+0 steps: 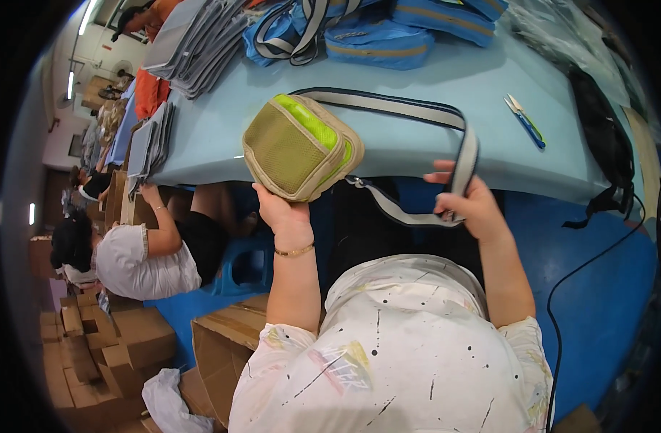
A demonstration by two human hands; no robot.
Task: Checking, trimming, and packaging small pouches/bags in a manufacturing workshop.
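Observation:
A small khaki shoulder bag with a mesh front and bright green lining is held up at the table's near edge. My left hand grips it from below, the fingers partly hidden beneath the bag. From the bag a grey strap with dark edges loops over the table to the right and back under to a metal clip. My right hand is closed around this strap, its thumb and fingers pinching the webbing, with some fingers extended.
Blue bags with straps lie at the back of the pale blue table. Grey flat panels are stacked left. Thread snips and a black strap lie right. A co-worker sits left, near cardboard boxes.

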